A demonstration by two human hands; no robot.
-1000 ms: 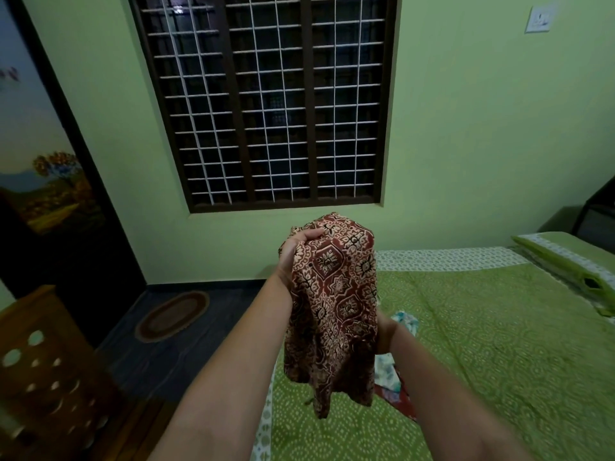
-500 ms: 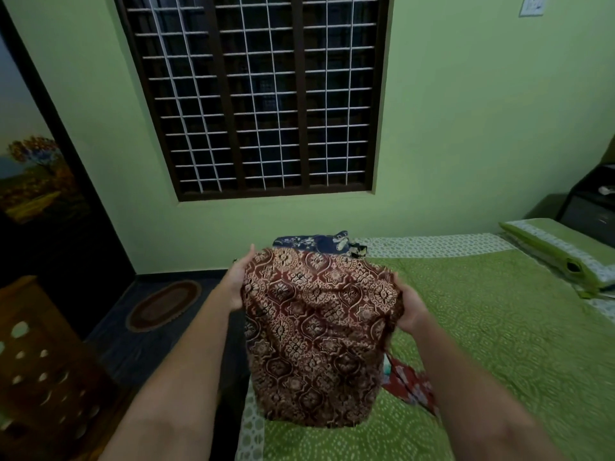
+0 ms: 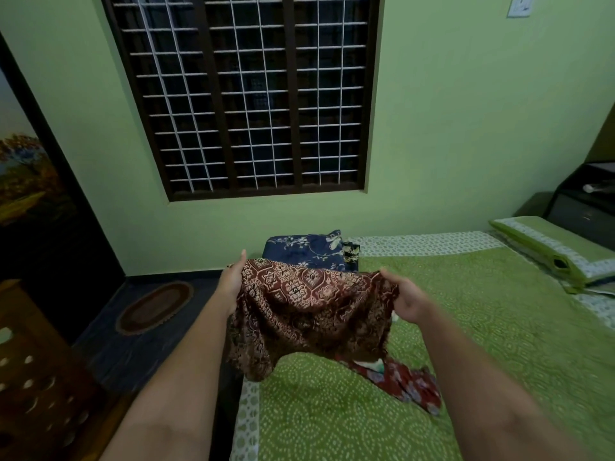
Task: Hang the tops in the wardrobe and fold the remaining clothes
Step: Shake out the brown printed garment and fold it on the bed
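Note:
A maroon garment with a cream block print point(image 3: 309, 311) is stretched between both my hands above the near left corner of the bed. My left hand point(image 3: 233, 282) holds its left edge, and my right hand point(image 3: 407, 299) grips its right edge. The cloth sags in the middle and hangs toward the bedspread. Beyond it, a folded navy floral garment point(image 3: 304, 249) lies at the bed's far left corner. A red floral garment point(image 3: 404, 382) lies crumpled on the bed under my right forearm, partly hidden by the maroon cloth.
The green patterned bedspread point(image 3: 466, 327) fills the right side, with a green pillow point(image 3: 552, 251) at the far right. A barred window point(image 3: 246, 94) is ahead. An oval rug point(image 3: 154, 307) lies on the dark floor. A wooden perforated basket point(image 3: 36, 371) stands at the left.
The maroon garment went from a bunched, hanging bundle to being spread wide between my hands. My hands moved apart and lower, toward the bed.

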